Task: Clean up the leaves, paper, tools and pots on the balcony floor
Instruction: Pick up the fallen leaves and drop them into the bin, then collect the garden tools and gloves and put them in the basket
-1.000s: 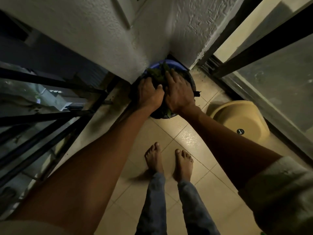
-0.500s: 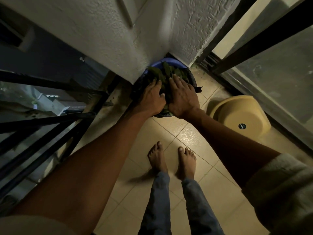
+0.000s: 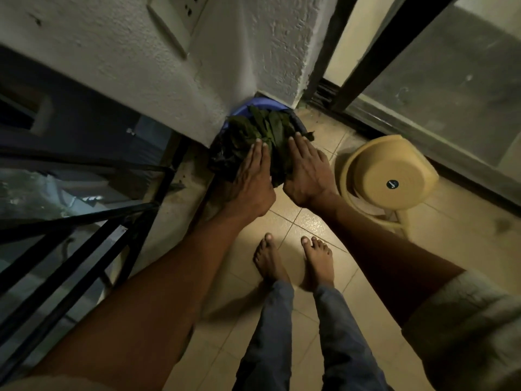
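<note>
We are at the leaf step: both hands lie flat, fingers straight, on a heap of dark green leaves (image 3: 267, 131) piled into a blue bin (image 3: 262, 105) with a dark liner, wedged in the corner where the rough white wall (image 3: 225, 66) meets the floor. Our left hand (image 3: 251, 176) presses the near left side of the heap, our right hand (image 3: 306, 170) the near right side; the two hands sit a little apart, neither curled round anything.

We judge this to be packing the leaves down so they fit. The heap stands above the rim, so the next move likely calls for steady downward pressure without spilling leaves over the edge, then a look around the tiled floor (image 3: 296, 221) for what remains. No paper, tools or pots show here.

An overturned tan tub (image 3: 394, 176) sits just right of the bin. It carries a small round dark sticker (image 3: 391, 184); its writing is too small to read.
</note>
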